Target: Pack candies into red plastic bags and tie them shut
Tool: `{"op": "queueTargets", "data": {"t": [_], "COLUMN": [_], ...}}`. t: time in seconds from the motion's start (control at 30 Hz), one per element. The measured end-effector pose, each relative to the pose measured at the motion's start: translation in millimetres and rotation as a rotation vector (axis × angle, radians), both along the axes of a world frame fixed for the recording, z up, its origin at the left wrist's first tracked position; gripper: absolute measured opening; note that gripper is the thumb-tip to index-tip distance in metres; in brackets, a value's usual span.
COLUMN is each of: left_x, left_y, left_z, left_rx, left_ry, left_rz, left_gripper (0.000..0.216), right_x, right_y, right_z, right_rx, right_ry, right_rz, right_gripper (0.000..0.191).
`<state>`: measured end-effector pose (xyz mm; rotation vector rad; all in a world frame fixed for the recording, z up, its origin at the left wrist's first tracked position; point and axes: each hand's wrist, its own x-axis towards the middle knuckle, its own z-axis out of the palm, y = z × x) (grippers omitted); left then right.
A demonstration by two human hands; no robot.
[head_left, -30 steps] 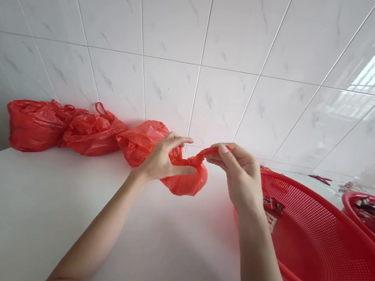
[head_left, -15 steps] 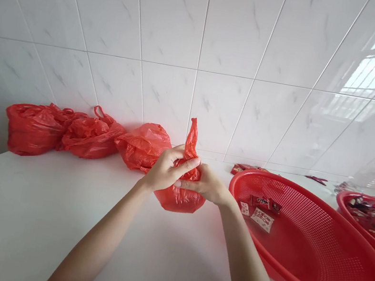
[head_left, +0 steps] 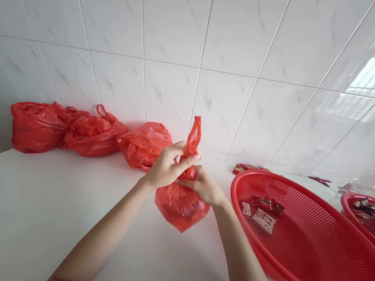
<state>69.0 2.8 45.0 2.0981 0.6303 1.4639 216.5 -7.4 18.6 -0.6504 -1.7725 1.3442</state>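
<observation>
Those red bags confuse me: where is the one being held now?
In the head view, the held red bag is near the middle, in the left hand and right hand, between the nearest other red bag and the large red basket.

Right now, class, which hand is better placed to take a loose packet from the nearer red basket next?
Probably the right hand: it is nearer the red basket and its packets. The left hand is farther away. Both, however, are on the red bag.
</observation>
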Motion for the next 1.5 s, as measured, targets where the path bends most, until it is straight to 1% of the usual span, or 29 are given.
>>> {"op": "queueTargets", "data": {"t": [0.23, 0.33, 0.4, 0.43, 0.5, 0.57, 0.6, 0.63, 0.67, 0.73, 0.8, 0.87, 0.93, 1.0, 1.07, 1.13, 1.23, 1.33, 1.4, 1.5], "left_x": [5.2, 5.5, 3.4, 1.9, -1.2, -3.5, -4.3, -4.9, -5.6, -8.3, -13.3, -20.5, -28.1, -34.2, -37.9, -40.1, -43.3, -47.2, -48.5, -46.6], "left_y": [4.1, 2.4, -0.6, -2.5, -6.5, -9.7, -10.7, -11.2, -11.3, -10.2, -7.4, -2.7, 3.6, 10.5, 17.3, 23.5, 31.4, 37.8, 40.9, 42.5], "left_z": [-7.5, -5.5, -1.5, 0.9, 5.5, 9.2, 10.5, 11.7, 12.7, 14.3, 15.5, 15.6, 14.5, 12.2, 9.4, 6.7, 3.3, 0.2, -1.8, -3.6], "left_rx": [0.071, 0.091, 0.114, 0.123, 0.126, 0.114, 0.103, 0.088, 0.067, 0.018, -0.019, -0.02, 0.005, 0.046, 0.095, 0.139, 0.17, 0.171, 0.152, 0.104], "left_ry": [-0.026, -0.038, -0.041, -0.031, 0.014, 0.057, 0.064, 0.058, 0.044, 0.01, -0.019, -0.04, -0.035, 0.017, 0.082, 0.121, 0.136, 0.139, 0.143, 0.136], "left_rz": [0.07, 0.092, 0.111, 0.121, 0.131, 0.129, 0.124, 0.117, 0.107, 0.081, 0.055, 0.063, 0.121, 0.204, 0.27, 0.3, 0.288, 0.259, 0.255, 0.244], "left_gripper": [0.02, 0.023, 0.024, 0.024, 0.022, 0.021, 0.02, 0.02, 0.02, 0.021, 0.022, 0.024, 0.025, 0.024, 0.023, 0.024, 0.028, 0.03, 0.032, 0.034], "right_x": [-7.2, -5.4, -0.9, 1.9, 7.4, 10.8, 11.2, 11.0, 10.1, 7.4, 5.4, 5.9, 8.9, 13.7, 18.9, 23.6, 28.5, 29.8, 29.2, 28.0], "right_y": [-0.2, -2.3, -4.5, -5.7, -8.0, -10.0, -10.7, -11.4, -11.8, -11.9, -11.3, -10.9, -11.7, -14.1, -17.5, -20.9, -24.3, -25.8, -26.6, -27.8], "right_z": [-2.1, 0.1, 4.0, 6.5, 12.0, 16.6, 18.2, 19.3, 19.8, 19.9, 19.6, 20.2, 22.6, 26.8, 31.4, 35.2, 37.6, 37.4, 37.4, 38.7], "right_rx": [0.036, 0.088, 0.132, 0.153, 0.21, 0.301, 0.353, 0.396, 0.425, 0.446, 0.44, 0.424, 0.402, 0.403, 0.441, 0.469, 0.445, 0.427, 0.425, 0.379], "right_ry": [0.009, -0.046, -0.114, -0.15, -0.206, -0.219, -0.208, -0.192, -0.174, -0.133, -0.062, 0.045, 0.146, 0.199, 0.203, 0.175, 0.125, 0.098, 0.091, 0.102], "right_rz": [-0.033, -0.072, -0.054, -0.033, -0.033, -0.143, -0.216, -0.281, -0.334, -0.415, -0.477, -0.521, -0.525, -0.508, -0.491, -0.487, -0.484, -0.447, -0.421, -0.382], "right_gripper": [0.017, 0.017, 0.017, 0.02, 0.032, 0.044, 0.047, 0.045, 0.038, 0.026, 0.026, 0.025, 0.023, 0.022, 0.021, 0.019, 0.019, 0.019, 0.017, 0.019]}}
